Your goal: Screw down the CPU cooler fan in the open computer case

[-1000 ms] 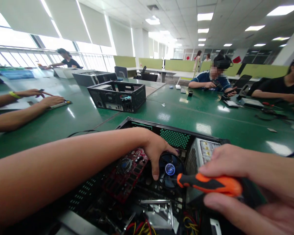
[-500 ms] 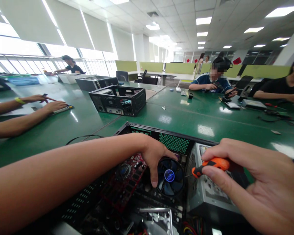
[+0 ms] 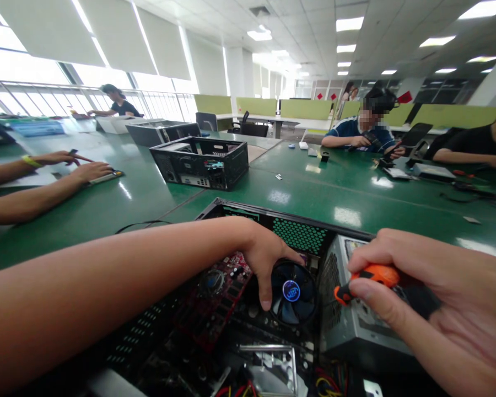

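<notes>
Screwdriver (image 3: 366, 278) tip hidden; right hand (image 3: 430, 309) fingers closed on handle. Left hand (image 3: 264, 256) fingers spread, touching cooling fan (image 3: 293, 292). Power supply (image 3: 351, 325) right.

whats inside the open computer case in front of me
Inside the open computer case: a black fan, a red circuit board, a grey power supply and coloured wires. The left hand and arm cover parts beneath.

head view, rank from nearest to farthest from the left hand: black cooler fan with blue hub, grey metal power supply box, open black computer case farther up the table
1. Black cooler fan with blue hub: touching the left hand, just right of its fingers.
2. Grey metal power supply box: right of the fan, under the right hand.
3. Open black computer case: far up the green table.
</notes>
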The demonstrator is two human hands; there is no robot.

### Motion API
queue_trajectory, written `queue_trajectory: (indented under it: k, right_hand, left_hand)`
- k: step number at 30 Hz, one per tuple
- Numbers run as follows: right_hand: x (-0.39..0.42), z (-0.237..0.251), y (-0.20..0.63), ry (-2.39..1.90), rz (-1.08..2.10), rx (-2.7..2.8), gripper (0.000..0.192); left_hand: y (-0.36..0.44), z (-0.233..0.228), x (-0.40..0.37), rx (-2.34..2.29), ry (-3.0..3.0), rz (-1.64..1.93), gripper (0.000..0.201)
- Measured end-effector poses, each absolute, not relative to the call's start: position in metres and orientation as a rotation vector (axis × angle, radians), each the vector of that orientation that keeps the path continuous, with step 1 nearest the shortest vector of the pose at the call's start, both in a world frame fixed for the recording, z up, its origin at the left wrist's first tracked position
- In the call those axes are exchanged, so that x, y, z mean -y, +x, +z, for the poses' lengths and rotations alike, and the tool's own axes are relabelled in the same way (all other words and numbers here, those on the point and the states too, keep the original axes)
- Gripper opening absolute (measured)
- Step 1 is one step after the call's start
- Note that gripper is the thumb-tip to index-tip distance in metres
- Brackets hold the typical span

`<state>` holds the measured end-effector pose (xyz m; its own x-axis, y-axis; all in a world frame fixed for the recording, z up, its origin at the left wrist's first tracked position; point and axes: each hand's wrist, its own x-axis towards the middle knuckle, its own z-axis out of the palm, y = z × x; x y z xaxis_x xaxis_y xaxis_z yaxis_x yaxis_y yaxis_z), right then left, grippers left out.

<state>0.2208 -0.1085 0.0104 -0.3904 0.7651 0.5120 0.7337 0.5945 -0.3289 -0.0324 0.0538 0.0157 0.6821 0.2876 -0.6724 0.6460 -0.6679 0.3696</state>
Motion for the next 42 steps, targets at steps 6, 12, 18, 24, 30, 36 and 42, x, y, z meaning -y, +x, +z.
queue_trajectory:
  k: [6, 12, 18, 24, 30, 36, 42]
  right_hand:
    - [0.095, 0.025, 0.193, -1.113, 0.106, 2.244, 0.019]
    - [0.095, 0.029, 0.19, -1.081, 0.138, 2.305, 0.017]
    - [0.101, 0.034, 0.196, -1.096, 0.102, 2.293, 0.02]
    - [0.102, 0.033, 0.194, -1.091, 0.084, 2.308, 0.02]
    - [0.103, 0.035, 0.195, -1.094, 0.134, 2.307, 0.018]
    - [0.102, 0.036, 0.195, -1.091, 0.113, 2.291, 0.018]
    - [0.103, 0.035, 0.197, -1.106, 0.136, 2.303, 0.018]
  left_hand:
    - [-0.037, 0.008, -0.055, -0.688, 2.288, -0.71, 0.125]
    - [-0.036, 0.009, -0.05, -0.69, 2.273, -0.722, 0.128]
    - [-0.034, 0.012, -0.048, -0.706, 2.276, -0.7, 0.131]
    - [-0.033, 0.012, -0.047, -0.719, 2.274, -0.741, 0.133]
    - [-0.034, 0.013, -0.047, -0.697, 2.265, -0.723, 0.132]
    - [-0.034, 0.012, -0.047, -0.695, 2.265, -0.724, 0.127]
    - [-0.033, 0.014, -0.046, -0.704, 2.271, -0.729, 0.126]
